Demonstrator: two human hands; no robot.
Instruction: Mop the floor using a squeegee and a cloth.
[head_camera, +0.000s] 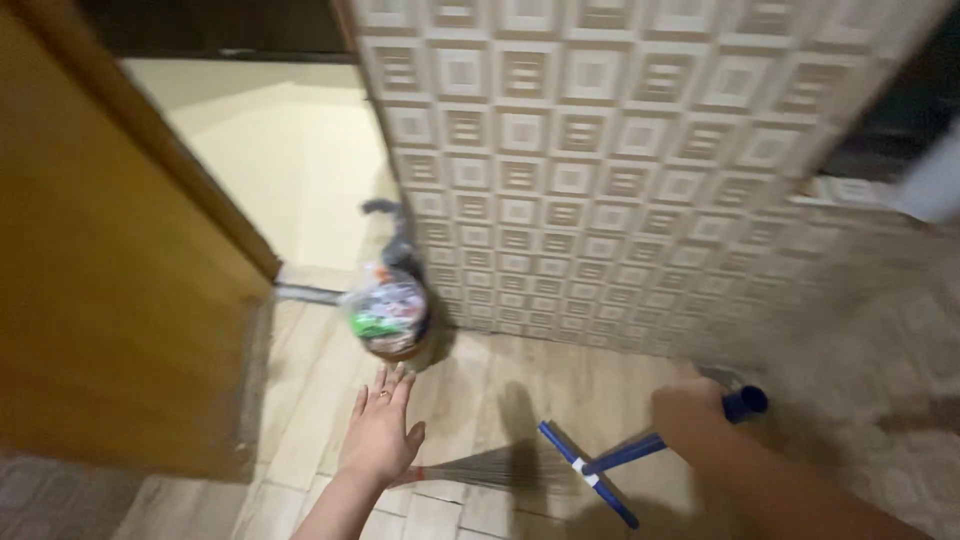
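My left hand (380, 430) is stretched out flat with fingers apart, a ring on one finger, reaching toward a clear plastic bag (388, 312) stuffed with colourful rubbish that sits on the floor by the wall. The hand holds nothing and stops just short of the bag. My right hand (690, 405) is closed around a blue handle (742, 403). A blue long-handled dustpan (590, 472) and a stick broom (480, 468) with thin bristles lie on the wood-look floor between my hands.
A wall with a raised square pattern (600, 170) rises straight ahead. An open brown door (110, 270) stands at the left, with a pale lit room (280, 160) beyond the threshold. A dark grey object (398, 235) rests behind the bag.
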